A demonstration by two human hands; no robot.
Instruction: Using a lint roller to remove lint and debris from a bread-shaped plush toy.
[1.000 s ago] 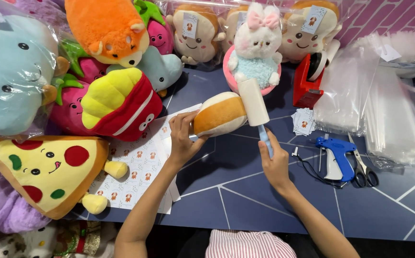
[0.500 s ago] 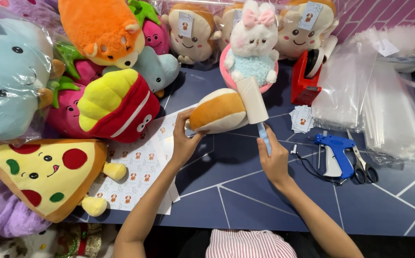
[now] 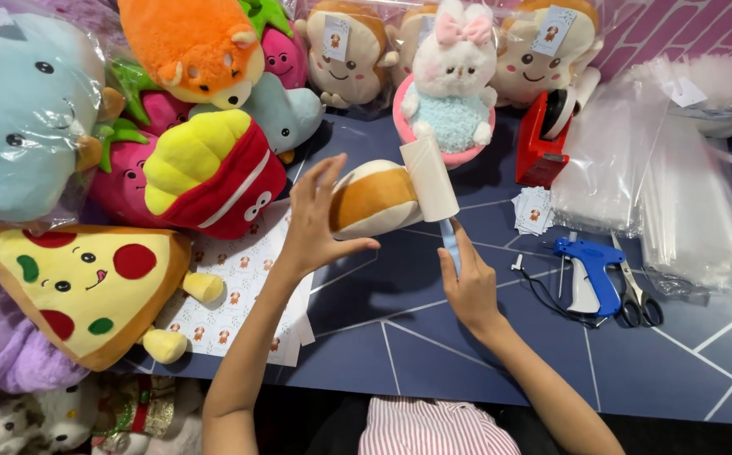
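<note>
My left hand (image 3: 315,221) holds a small bread-shaped plush toy (image 3: 373,199), brown and cream, lifted above the dark blue table (image 3: 433,337). My right hand (image 3: 467,282) grips the light blue handle of a lint roller (image 3: 431,179), whose white roll lies against the right side of the toy. Both hands are near the middle of the table, close together.
Plush toys crowd the left and back: a pizza slice (image 3: 79,282), a fries toy (image 3: 214,168), a white bunny in a pink cup (image 3: 450,93). A sticker sheet (image 3: 239,295) lies under my left arm. A red tape dispenser (image 3: 543,139), blue tagging gun (image 3: 589,270), scissors (image 3: 635,291) and clear bags (image 3: 678,185) sit right.
My left hand has raised and turned the bread toy upward, with its fingers spreading over it. The lint roller stays against the toy, and my right hand has barely shifted.
</note>
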